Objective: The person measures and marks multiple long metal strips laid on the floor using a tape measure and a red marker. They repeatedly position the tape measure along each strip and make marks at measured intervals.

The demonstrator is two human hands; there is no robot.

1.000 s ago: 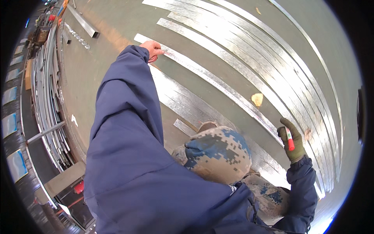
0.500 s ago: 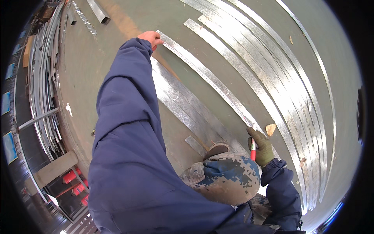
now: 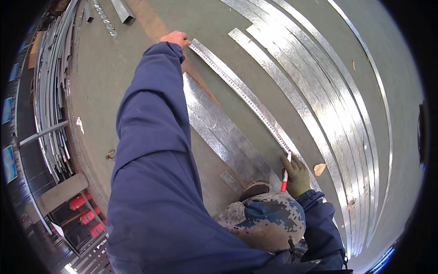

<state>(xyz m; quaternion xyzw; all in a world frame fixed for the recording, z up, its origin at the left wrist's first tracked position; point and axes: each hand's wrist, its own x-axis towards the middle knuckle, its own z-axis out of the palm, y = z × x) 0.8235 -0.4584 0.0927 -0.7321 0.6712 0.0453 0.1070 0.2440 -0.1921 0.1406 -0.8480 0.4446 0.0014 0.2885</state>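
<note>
A measuring tape [image 3: 237, 88] lies stretched along a narrow galvanized metal strip [image 3: 277, 124] on the floor. My bare left hand [image 3: 176, 39] reaches out to the far end, its fingers closed at the tape's end. Near my knee, my right hand [image 3: 298, 177] in an olive-green glove grips a red and white marker [image 3: 285, 175]. The marker's tip points at the strip beside the tape's near stretch; whether it touches I cannot tell. Gloved fingers rest over the strip, and the tape beyond them is hidden.
Wider metal sheets [image 3: 219, 130] lie left of the strip, with a small offcut [image 3: 231, 181] by my shoe. Several long strips [image 3: 315, 77] spread to the right. A dry leaf [image 3: 320, 169] is near my right hand. Metal profiles [image 3: 50, 91] are stacked at far left, above red cylinders [image 3: 86, 217].
My right hand has shifted left, and the marker has tilted so its tip meets the strip's edge by the tape. My left hand stays at the far end. The view has shifted slightly.
</note>
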